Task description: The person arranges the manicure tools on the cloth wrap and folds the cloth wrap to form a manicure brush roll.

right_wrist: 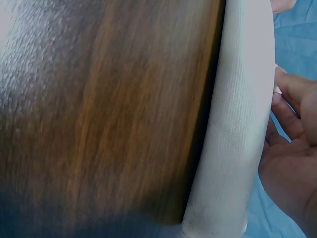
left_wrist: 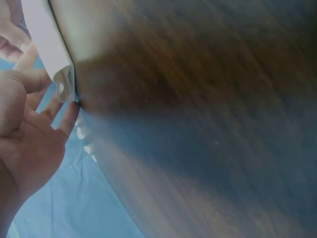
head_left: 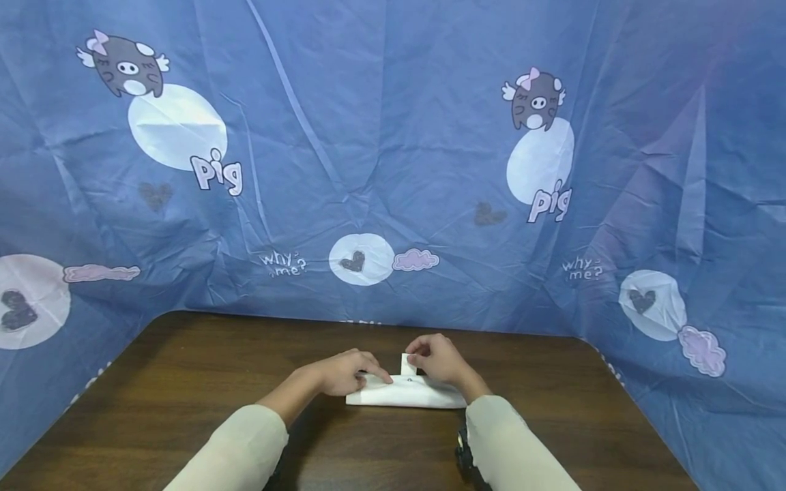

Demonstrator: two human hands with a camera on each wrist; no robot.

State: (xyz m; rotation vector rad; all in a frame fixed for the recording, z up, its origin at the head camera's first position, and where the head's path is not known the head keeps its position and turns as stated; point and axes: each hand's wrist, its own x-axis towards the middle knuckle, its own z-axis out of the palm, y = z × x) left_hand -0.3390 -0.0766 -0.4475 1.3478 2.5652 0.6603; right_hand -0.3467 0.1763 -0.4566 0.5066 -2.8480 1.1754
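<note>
A white folded fabric roll [head_left: 417,395] lies lengthwise across the table, with a small metal snap by its far edge and a narrow white strap [head_left: 405,367] standing out behind it. My left hand [head_left: 340,373] rests at the roll's left end, its index finger pressing the top near the snap. Spread, fairly straight fingers of that hand [left_wrist: 34,144] touch the rolled end in the left wrist view. With thumb and fingertips, my right hand [head_left: 439,358] pinches the strap's free end. The right wrist view shows ribbed cloth, and the roll partly hides those fingertips.
The dark brown wooden table [head_left: 215,382] has rounded far corners. Behind it and at both sides hangs a blue curtain [head_left: 430,286] printed with pigs, hearts and clouds. A dark object [head_left: 463,450] shows beside the right sleeve.
</note>
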